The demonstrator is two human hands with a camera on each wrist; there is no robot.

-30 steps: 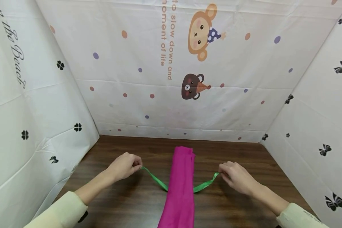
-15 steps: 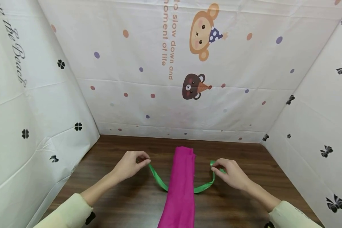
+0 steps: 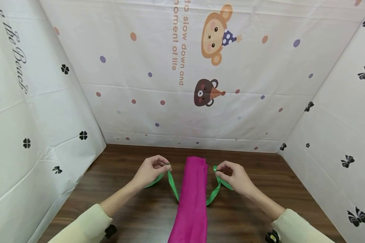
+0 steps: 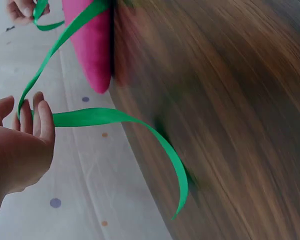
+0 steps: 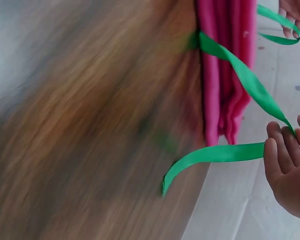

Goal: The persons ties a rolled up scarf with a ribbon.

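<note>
A long folded magenta cloth [image 3: 192,199] lies lengthwise on the table, its layered edge showing in the right wrist view. Beneath it passes a green ribbon [image 3: 213,196], coming out on both sides. My left hand [image 3: 150,170] pinches the ribbon's left part between thumb and fingers, raised above the table. On the other side my right hand [image 3: 235,175] pinches the right part at similar height. Past the left fingers a free tail of ribbon [image 4: 162,140] curves down toward the wood. Another tail [image 5: 210,154] hangs from the right fingers.
The dark wooden table [image 3: 134,216] spreads around the cloth. A white printed sheet [image 3: 134,111] with dots and animal heads rises behind it, with further sheets [image 3: 337,135] along both sides. Pale sleeves [image 3: 88,224] cover the forearms.
Both hands have moved inward and slightly upward, closer to the magenta cloth. They hold the ribbon nearer its middle, so loose tails now show beyond the fingers. The cloth stays in place.
</note>
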